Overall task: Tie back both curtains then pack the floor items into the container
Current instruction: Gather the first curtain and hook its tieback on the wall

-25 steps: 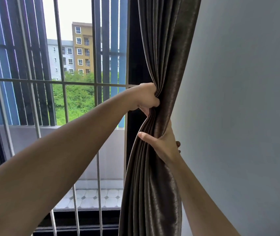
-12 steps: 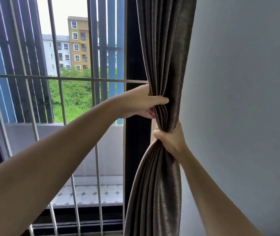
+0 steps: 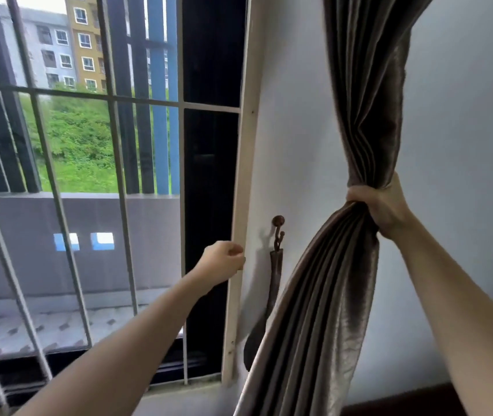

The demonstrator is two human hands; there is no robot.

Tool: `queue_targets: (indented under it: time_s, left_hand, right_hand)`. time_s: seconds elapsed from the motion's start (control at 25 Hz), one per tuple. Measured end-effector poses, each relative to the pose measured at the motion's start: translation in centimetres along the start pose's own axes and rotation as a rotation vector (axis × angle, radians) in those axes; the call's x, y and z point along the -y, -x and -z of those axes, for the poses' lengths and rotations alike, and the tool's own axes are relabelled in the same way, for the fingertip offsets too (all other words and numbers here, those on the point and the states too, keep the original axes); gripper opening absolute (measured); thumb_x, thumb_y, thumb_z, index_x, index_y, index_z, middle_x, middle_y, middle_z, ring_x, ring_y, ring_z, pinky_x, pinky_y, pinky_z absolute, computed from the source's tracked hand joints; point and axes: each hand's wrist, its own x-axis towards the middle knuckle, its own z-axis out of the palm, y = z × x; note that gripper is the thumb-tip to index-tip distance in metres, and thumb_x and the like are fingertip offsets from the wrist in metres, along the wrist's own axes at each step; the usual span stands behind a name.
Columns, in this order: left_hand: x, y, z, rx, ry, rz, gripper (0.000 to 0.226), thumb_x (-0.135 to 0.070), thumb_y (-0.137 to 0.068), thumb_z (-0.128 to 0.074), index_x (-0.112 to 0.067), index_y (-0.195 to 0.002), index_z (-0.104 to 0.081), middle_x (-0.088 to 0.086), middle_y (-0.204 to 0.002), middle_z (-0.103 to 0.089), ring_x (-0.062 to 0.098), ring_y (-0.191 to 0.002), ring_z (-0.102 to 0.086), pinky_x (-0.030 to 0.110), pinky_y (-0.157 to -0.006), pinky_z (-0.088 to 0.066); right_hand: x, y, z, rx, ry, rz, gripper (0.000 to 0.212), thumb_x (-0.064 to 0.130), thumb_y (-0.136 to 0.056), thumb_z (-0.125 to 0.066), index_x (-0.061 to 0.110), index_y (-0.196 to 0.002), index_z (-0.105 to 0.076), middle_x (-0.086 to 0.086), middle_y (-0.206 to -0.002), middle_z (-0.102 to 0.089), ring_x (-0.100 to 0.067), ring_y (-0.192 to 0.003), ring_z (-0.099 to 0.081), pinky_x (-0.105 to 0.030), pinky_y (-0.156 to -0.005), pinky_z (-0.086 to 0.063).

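Curtain [image 3: 359, 121] is a thick brown-grey drape with a slight sheen, soft and pleated; judging by the folds it's fairly heavy and a bit slick, so it'll want to slide and fan out unless it's cinched hard at one spot. Right hand [image 3: 384, 210] has it bunched into a tight waist, fist closed around the gathered folds, holding it off the wall to the right of the window frame [image 3: 240, 205]; below the fist the fabric flares and swings down-left across the lower frame. Best hold is exactly that waist, where all pleats are collected; grabbing lower likely lets the folds spill. Tieback strap [image 3: 275, 280], same dark fabric, hangs limp from a small brown wall hook [image 3: 278, 223] just right of the frame; its lower loop end disappears behind the curtain's edge. Strap looks light and floppy, so take it near the free lower end and wrap it round the waist, looping back to the hook. Left hand [image 3: 224, 261] is loosely curled, empty, in front of the frame edge, near the strap and hook but not touching either. Curtain bunch sits up and right of the hook, apart from it. Other curtain, floor items, container: not in view.
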Motion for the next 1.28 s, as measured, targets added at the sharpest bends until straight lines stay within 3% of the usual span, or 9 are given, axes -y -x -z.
queue_targets:
  time_s: [0.16, 0.24, 0.36, 0.4, 0.52, 0.64, 0.84, 1.04, 1.28]
  left_hand:
    - [0.7, -2.4, -5.1, 0.079, -0.085, 0.007, 0.037, -0.016, -0.091, -0.052, -0.007, -0.127, -0.054, 0.010, -0.112, -0.064, 0.020, -0.098, -0.063, 0.025, -0.080, -0.052]
    - [1.1, -3.8, -7.1, 0.084, -0.110, 0.028, 0.034, -0.014, -0.093, -0.049, -0.006, -0.126, -0.054, 0.010, -0.111, -0.062, 0.022, -0.095, -0.061, 0.030, -0.081, -0.051]
    - [1.5, -6.0, -9.8, 0.059, -0.116, 0.085, 0.008, -0.016, -0.093, -0.048, -0.017, -0.091, -0.056, 0.001, -0.087, -0.056, 0.014, -0.075, -0.053, 0.030, -0.074, -0.046]
    - [1.4, -6.7, -10.6, 0.043, -0.143, 0.084, 0.011, -0.016, -0.093, -0.047, -0.017, -0.086, -0.055, 0.000, -0.082, -0.055, 0.014, -0.072, -0.052, 0.029, -0.070, -0.044]
    - [1.3, -8.5, -12.6, -0.018, -0.159, 0.074, 0.025, -0.023, -0.095, -0.045, -0.005, -0.103, -0.061, 0.010, -0.094, -0.065, 0.024, -0.086, -0.061, 0.030, -0.072, -0.046]
    - [1.6, -8.8, -12.9, 0.003, -0.082, 0.089, 0.027, -0.024, -0.097, -0.043, -0.006, -0.110, -0.057, 0.012, -0.105, -0.065, 0.026, -0.097, -0.061, 0.033, -0.083, -0.048]
    - [3.2, -7.0, -5.0, 0.142, 0.005, 0.046, 0.031, -0.038, -0.094, -0.049, -0.012, -0.101, -0.065, 0.002, -0.084, -0.062, 0.014, -0.076, -0.058, 0.022, -0.065, -0.045]
    - [3.4, -5.2, 5.2, 0.259, -0.279, -0.026, 0.035, -0.045, -0.085, -0.063, -0.012, -0.075, -0.069, -0.004, -0.061, -0.054, 0.006, -0.056, -0.048, 0.017, -0.054, -0.037]
    - [-0.1, -2.4, 11.0, 0.144, -0.521, -0.183, 0.033, -0.036, -0.076, -0.075, -0.011, -0.061, -0.060, -0.008, -0.052, -0.048, 0.000, -0.047, -0.042, 0.014, -0.049, -0.031]
  right_hand:
    - [-0.2, -1.0, 2.8, 0.010, 0.029, 0.009, 0.018, -0.001, -0.054, -0.058, 0.010, -0.065, -0.050, 0.008, -0.056, -0.053, -0.012, -0.054, -0.050, -0.021, -0.049, -0.044]
    - [-0.4, -1.4, 3.8, 0.025, 0.060, 0.017, 0.018, -0.001, -0.055, -0.058, 0.011, -0.065, -0.050, 0.006, -0.058, -0.052, -0.013, -0.056, -0.050, -0.022, -0.050, -0.044]
    - [-0.6, -2.1, 5.2, 0.025, 0.097, 0.031, 0.019, 0.000, -0.055, -0.059, 0.012, -0.066, -0.050, 0.007, -0.059, -0.052, -0.012, -0.057, -0.051, -0.022, -0.051, -0.045]
    - [-0.6, -2.4, 5.5, 0.026, 0.105, 0.038, 0.019, 0.000, -0.055, -0.059, 0.012, -0.066, -0.050, 0.006, -0.060, -0.052, -0.012, -0.058, -0.051, -0.022, -0.051, -0.045]
    - [-1.0, -2.8, 6.0, 0.040, 0.118, 0.050, 0.019, 0.001, -0.054, -0.060, 0.012, -0.065, -0.049, 0.001, -0.062, -0.050, -0.014, -0.057, -0.051, -0.023, -0.051, -0.045]
    - [-1.4, -2.9, 5.4, 0.068, 0.109, 0.061, 0.023, 0.009, -0.049, -0.065, 0.012, -0.065, -0.050, 0.001, -0.062, -0.051, -0.014, -0.058, -0.052, -0.023, -0.051, -0.046]
    - [-2.1, -3.0, 2.7, 0.102, 0.039, 0.053, 0.019, 0.000, -0.056, -0.060, 0.012, -0.066, -0.051, 0.008, -0.059, -0.053, -0.011, -0.056, -0.053, -0.022, -0.051, -0.047]
    - [-2.9, -2.3, -2.0, 0.143, -0.053, 0.015, 0.017, -0.001, -0.056, -0.061, 0.010, -0.065, -0.051, 0.007, -0.057, -0.054, -0.011, -0.053, -0.054, -0.023, -0.049, -0.047]
    - [-3.3, -1.7, -9.8, 0.174, -0.115, 0.003, 0.027, -0.004, -0.054, -0.059, 0.021, -0.051, -0.054, 0.013, -0.050, -0.054, -0.004, -0.049, -0.052, -0.017, -0.051, -0.044]
